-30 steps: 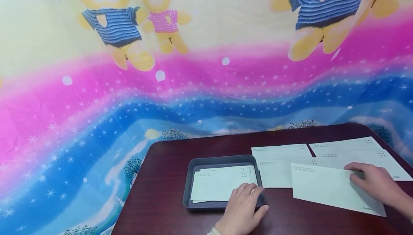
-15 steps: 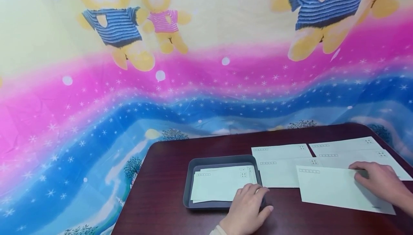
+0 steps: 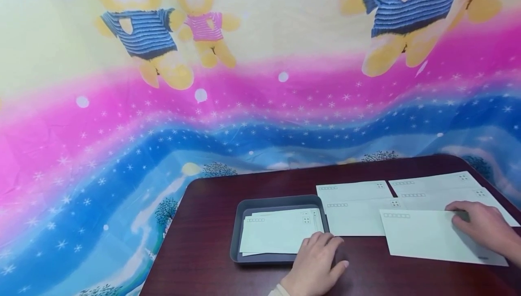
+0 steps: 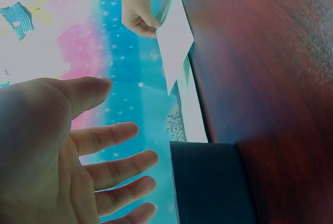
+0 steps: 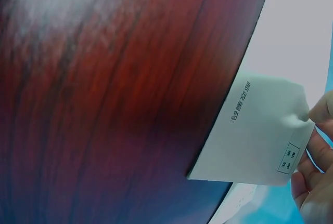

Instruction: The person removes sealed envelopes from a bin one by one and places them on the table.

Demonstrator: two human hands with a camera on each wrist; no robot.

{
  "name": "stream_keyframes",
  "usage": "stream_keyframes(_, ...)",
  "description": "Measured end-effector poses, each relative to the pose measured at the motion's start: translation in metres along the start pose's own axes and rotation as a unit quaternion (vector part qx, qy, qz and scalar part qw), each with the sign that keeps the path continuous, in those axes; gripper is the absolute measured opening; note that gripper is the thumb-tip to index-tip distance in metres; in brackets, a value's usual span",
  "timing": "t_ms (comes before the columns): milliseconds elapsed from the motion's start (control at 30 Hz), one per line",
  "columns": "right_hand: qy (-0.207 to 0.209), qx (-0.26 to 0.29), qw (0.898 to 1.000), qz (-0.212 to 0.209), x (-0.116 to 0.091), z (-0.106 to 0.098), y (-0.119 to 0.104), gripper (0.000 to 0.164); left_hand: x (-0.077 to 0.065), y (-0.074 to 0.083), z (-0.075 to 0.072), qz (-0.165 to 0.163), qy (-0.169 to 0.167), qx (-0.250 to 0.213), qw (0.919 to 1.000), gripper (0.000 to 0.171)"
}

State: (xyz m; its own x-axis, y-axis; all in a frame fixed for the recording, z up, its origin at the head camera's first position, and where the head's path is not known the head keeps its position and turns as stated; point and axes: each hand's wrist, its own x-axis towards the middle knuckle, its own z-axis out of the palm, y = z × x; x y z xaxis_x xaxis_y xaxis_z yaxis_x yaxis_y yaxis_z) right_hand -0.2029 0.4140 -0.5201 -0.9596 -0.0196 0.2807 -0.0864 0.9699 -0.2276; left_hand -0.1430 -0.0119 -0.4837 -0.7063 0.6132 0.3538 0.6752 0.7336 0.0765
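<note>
My right hand (image 3: 486, 226) pinches a white envelope (image 3: 427, 237) by its top edge. In the right wrist view, thumb and fingers (image 5: 320, 154) grip the envelope's edge (image 5: 260, 146), and printed characters show on it. The envelope overlaps other envelopes laid flat on the right of the table. My left hand (image 3: 315, 260) hovers by the front right corner of a dark grey tray (image 3: 236, 237), which holds a small stack of envelopes (image 3: 277, 235). Its fingers are spread and hold nothing in the left wrist view, beside the tray's dark wall (image 4: 208, 177).
Flat envelopes (image 3: 354, 217) lie in two overlapping groups right of the tray, one group (image 3: 435, 183) at the far right. The dark red wooden table (image 3: 203, 223) ends at its back edge before a cartoon bear curtain (image 3: 244, 83).
My right hand has moved to the right with the envelope, uncovering more of the envelope group beneath. The left hand has shifted slightly right, away from the tray.
</note>
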Motion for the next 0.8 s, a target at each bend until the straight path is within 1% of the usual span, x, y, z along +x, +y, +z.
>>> stream_keyframes(133,-0.005,-0.008,1.000,0.011,0.001,0.001,0.006,0.017,0.001,0.002,0.002,-0.001,-0.011,-0.001,0.9999,0.038)
stream_keyframes(267,-0.007,-0.012,1.000,0.017,0.002,0.001,0.013,0.018,0.001,0.004,0.004,0.001,-0.013,0.001,0.9999,0.039)
stream_keyframes(367,-0.004,-0.010,1.000,0.018,0.003,0.002,0.018,0.018,0.002,0.005,0.006,0.005,-0.013,0.003,0.9999,0.039)
stream_keyframes(533,0.003,-0.010,1.000,0.017,0.005,0.003,0.027,0.017,0.004,0.006,0.007,0.012,-0.024,0.001,0.9996,0.040)
stream_keyframes(667,0.008,-0.015,0.999,0.029,0.006,0.006,0.034,0.018,0.004,0.007,0.007,0.016,-0.026,0.002,0.9995,0.041)
stream_keyframes(800,0.011,-0.008,0.999,0.042,0.007,0.008,0.043,0.019,0.004,0.009,0.008,0.017,-0.023,0.007,0.9995,0.041)
